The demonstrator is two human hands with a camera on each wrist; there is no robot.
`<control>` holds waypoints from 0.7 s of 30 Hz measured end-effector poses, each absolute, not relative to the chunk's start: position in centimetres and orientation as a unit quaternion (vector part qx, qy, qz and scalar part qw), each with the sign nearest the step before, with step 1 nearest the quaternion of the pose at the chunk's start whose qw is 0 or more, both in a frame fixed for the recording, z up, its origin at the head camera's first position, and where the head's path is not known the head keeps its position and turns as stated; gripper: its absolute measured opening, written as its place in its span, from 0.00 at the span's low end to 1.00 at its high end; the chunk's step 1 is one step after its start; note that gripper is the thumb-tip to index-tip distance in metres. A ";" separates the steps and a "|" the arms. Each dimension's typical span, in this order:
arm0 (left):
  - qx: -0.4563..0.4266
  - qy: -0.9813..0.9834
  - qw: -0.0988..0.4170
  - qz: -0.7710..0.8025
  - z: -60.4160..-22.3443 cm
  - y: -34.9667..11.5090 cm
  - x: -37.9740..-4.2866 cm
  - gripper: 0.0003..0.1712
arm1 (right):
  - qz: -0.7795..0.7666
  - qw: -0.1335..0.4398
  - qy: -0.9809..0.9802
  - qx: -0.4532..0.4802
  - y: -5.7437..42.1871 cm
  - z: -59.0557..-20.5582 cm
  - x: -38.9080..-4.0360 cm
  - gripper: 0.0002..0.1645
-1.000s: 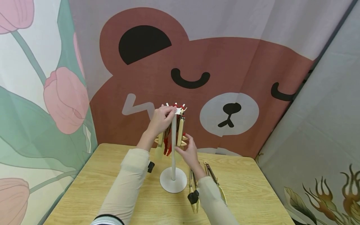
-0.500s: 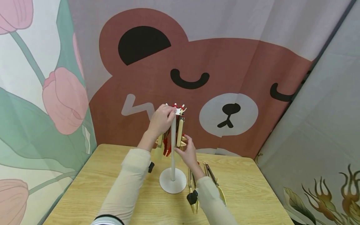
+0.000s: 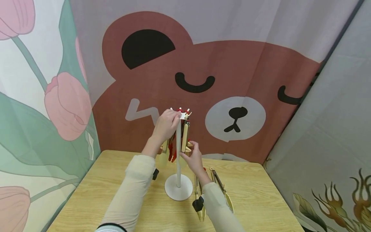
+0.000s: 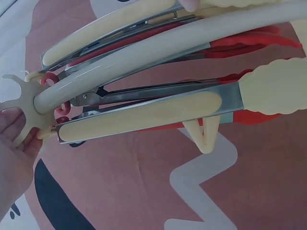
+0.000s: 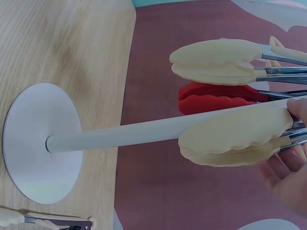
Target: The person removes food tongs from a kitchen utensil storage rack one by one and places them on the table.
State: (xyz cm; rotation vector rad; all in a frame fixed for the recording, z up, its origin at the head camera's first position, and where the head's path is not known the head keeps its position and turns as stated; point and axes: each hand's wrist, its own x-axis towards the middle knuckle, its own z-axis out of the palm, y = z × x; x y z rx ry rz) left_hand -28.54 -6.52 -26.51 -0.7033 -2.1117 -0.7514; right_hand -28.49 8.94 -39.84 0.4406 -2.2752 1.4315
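Note:
A white stand (image 3: 178, 161) holds several hanging tongs by their ends. At its top, my left hand (image 3: 166, 125) grips the hooked crown (image 4: 36, 98), fingers curled over its edge. My right hand (image 3: 194, 158) pinches cream-tipped tongs (image 5: 235, 136) low on their arms, thumb on one side and fingers behind; they hang on the stand's right side, cream handle (image 3: 185, 137) upright. Behind the pole are red-tipped tongs (image 5: 213, 101). Another cream pair (image 4: 144, 115) hangs on the left, close to my left hand, partly hidden by it in the head view.
The stand's round white base (image 3: 178, 194) rests on a wooden table (image 3: 249, 206). Two more tongs lie on its right side: one pair (image 3: 221, 183) beyond my right forearm, another (image 3: 197, 187) partly under it. A bear-print curtain (image 3: 232, 64) hangs behind the table.
My left fingers have bent slightly more over the stand's crown. My right hand and the tongs in it stay almost where they were.

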 end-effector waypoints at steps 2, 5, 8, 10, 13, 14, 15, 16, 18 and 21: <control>-0.275 -0.828 0.386 -0.299 -26.6 -6.5 -28.6 0.18 | 0.520 0.204 -0.814 0.159 8.9 -39.9 -28.5 0.36; -0.272 -0.827 0.387 -0.304 -26.6 -6.5 -28.6 0.17 | 0.524 0.205 -0.811 0.161 9.0 -39.9 -28.4 0.35; -0.271 -0.825 0.389 -0.309 -26.7 -6.5 -28.6 0.17 | 0.521 0.207 -0.812 0.161 9.0 -39.9 -28.3 0.35; -0.272 -0.823 0.390 -0.312 -26.7 -6.5 -28.6 0.17 | 0.520 0.209 -0.813 0.159 9.0 -39.9 -28.2 0.36; -0.273 -0.821 0.393 -0.313 -26.7 -6.4 -28.6 0.17 | 0.520 0.213 -0.812 0.159 9.1 -39.9 -28.1 0.36; -0.274 -0.820 0.394 -0.313 -26.7 -6.4 -28.6 0.17 | 0.522 0.214 -0.810 0.160 9.1 -39.9 -28.1 0.36; -0.274 -0.819 0.395 -0.313 -26.7 -6.4 -28.6 0.17 | 0.525 0.215 -0.807 0.162 9.1 -39.9 -28.1 0.35; -0.275 -0.818 0.397 -0.313 -26.7 -6.4 -28.6 0.17 | 0.530 0.215 -0.804 0.163 9.2 -40.0 -28.1 0.35; -0.276 -0.817 0.398 -0.313 -26.7 -6.4 -28.6 0.17 | 0.542 0.217 -0.795 0.165 9.2 -40.1 -28.2 0.34; -0.276 -0.816 0.397 -0.316 -26.8 -6.5 -28.5 0.17 | 0.556 0.226 -0.783 0.167 9.3 -40.4 -28.3 0.34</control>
